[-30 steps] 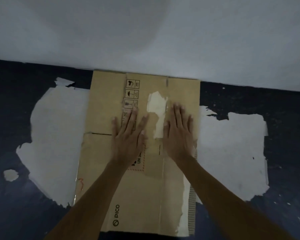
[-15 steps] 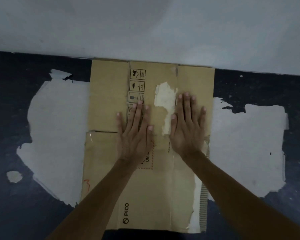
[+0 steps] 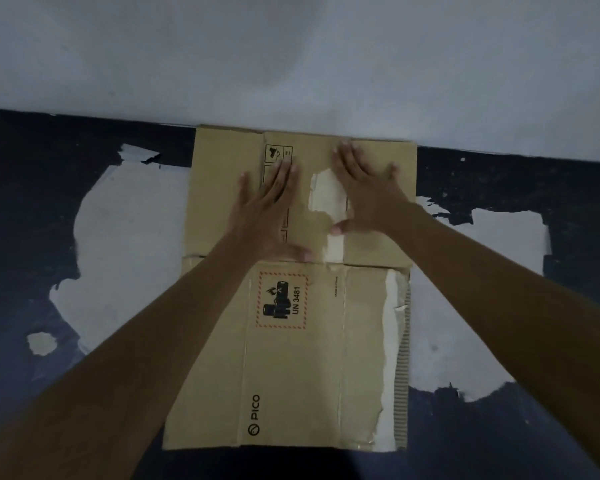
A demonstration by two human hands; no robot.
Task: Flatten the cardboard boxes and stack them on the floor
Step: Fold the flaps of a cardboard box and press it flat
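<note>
A flattened brown cardboard box (image 3: 291, 368) lies on the floor, its far edge against the wall. It bears a PICO logo, a UN 3481 battery label and a torn white patch. My left hand (image 3: 267, 209) presses flat on the far flap, fingers straight, over the handling symbols. My right hand (image 3: 364, 192) lies flat beside it, fingers spread toward the far edge, thumb stretched out near the torn patch. Both palms rest on the upper flap above the fold line. The box's right edge is ripped, showing white liner and corrugation.
The floor (image 3: 499, 431) is dark blue with big worn pale patches (image 3: 125, 237) left and right of the box. A grey-white wall (image 3: 291, 57) rises right behind the box's far edge.
Both hands slid away from me, off the box's middle onto the far flap, uncovering the UN 3481 label. My right hand's fingers spread wider.
</note>
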